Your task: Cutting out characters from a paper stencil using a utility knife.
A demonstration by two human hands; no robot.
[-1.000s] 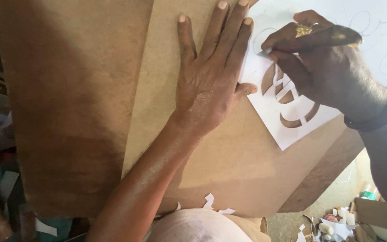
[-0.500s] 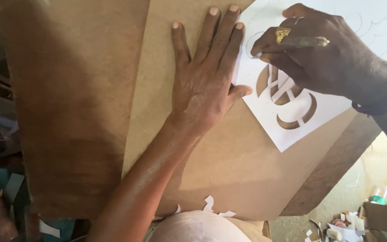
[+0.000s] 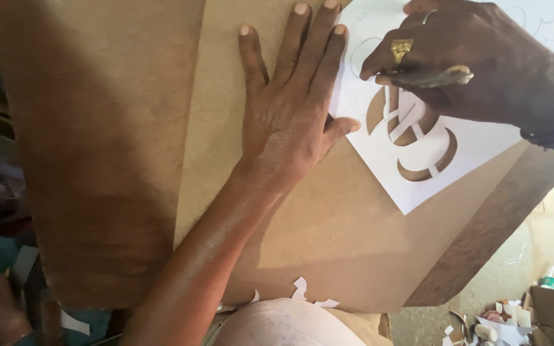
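- Brown fibreboard sheet (image 3: pixel 129 160) spreads under everything, well left of the fingers.
- Left hand (image 3: pixel 290 115) lies flat on the paler board (image 3: pixel 328 243), fingers straight and slightly apart, thumb tip touching the edge of the white paper stencil (image 3: pixel 469 154).
- Stencil rests just right of those fingers, with curved shapes cut out of it.
- Right hand (image 3: pixel 476 64), wearing a gold ring (image 3: pixel 400 50), has its fingers clamped on a slim metal cutting tool (image 3: pixel 428 77) above the cut-outs.
- Paper scraps (image 3: pixel 302 291) lie at the board's near edge.
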